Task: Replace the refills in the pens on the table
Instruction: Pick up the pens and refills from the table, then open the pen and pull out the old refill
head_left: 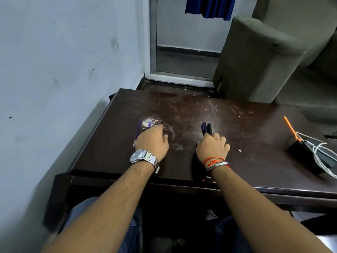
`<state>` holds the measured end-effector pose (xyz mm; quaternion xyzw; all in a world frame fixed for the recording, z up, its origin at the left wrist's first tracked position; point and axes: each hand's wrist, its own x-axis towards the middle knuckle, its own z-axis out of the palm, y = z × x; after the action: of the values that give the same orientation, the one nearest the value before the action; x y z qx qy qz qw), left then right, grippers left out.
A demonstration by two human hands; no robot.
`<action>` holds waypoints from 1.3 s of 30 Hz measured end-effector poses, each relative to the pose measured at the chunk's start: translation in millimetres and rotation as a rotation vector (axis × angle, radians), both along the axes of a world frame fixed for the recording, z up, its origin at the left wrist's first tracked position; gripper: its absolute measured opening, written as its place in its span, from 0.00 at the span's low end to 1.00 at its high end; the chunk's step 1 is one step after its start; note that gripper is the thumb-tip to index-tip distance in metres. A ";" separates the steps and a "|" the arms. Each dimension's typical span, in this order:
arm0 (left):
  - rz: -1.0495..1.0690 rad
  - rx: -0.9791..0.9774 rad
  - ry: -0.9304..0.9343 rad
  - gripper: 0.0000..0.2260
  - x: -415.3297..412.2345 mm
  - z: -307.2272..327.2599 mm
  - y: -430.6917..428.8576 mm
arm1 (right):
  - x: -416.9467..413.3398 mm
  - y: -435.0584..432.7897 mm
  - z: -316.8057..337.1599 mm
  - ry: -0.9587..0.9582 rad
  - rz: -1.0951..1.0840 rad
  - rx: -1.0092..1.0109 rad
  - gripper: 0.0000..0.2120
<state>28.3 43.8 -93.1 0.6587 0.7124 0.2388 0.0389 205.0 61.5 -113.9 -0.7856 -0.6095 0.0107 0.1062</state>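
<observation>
Several dark pens (pixel 206 127) lie bunched together on the dark wooden table (pixel 255 125), near its middle. My right hand (pixel 212 147) lies over their near ends with its fingers curled down on them, and only the far ends stick out. A thin blue refill (pixel 137 133) lies to the left, with the tip of a second blue refill (pixel 149 125) beside it. My left hand (pixel 152 141) rests palm down over these refills with its fingers stretched forward. It hides most of the second refill.
An orange-handled tool (pixel 290 128) and a black box (pixel 306 152) wrapped in white cable (pixel 321 154) lie at the table's right end. A wall runs close along the left edge. A grey sofa (pixel 255 61) stands behind the far right corner.
</observation>
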 end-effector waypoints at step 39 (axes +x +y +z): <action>-0.227 0.171 -1.205 0.09 29.9 30.2 11.8 | -45.4 -19.2 29.6 1.069 0.207 0.127 0.35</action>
<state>58.2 55.6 -62.9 0.4805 0.4692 0.6194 0.4065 159.6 42.3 -84.3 -0.5986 -0.5444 0.3817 0.4468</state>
